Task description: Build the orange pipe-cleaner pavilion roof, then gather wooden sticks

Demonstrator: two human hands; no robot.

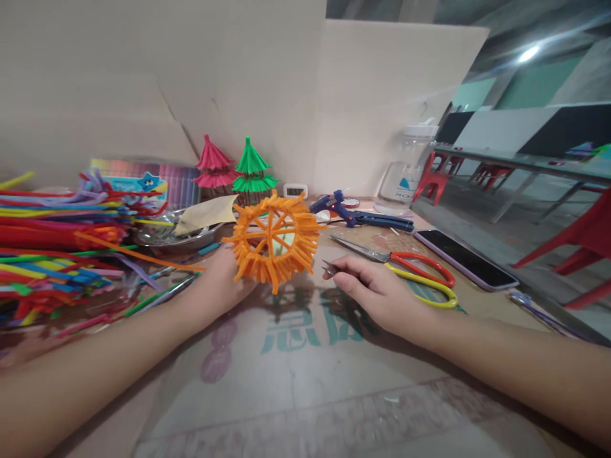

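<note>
My left hand (220,284) is closed around the lower edge of an orange pipe-cleaner wheel (273,240), holding it upright just above the table. My right hand (377,291) rests on the table to the right of it, fingers pinched on small metal snips (330,268) whose tip points toward the wheel. Red- and yellow-handled scissors (410,266) lie just beyond my right hand.
A big heap of coloured pipe cleaners (57,242) fills the left side, next to a metal dish (167,236). Pink (213,163) and green (251,166) pagoda models stand at the back. A blue glue gun (356,213), a phone (465,257) and a plastic jar (405,168) lie to the right.
</note>
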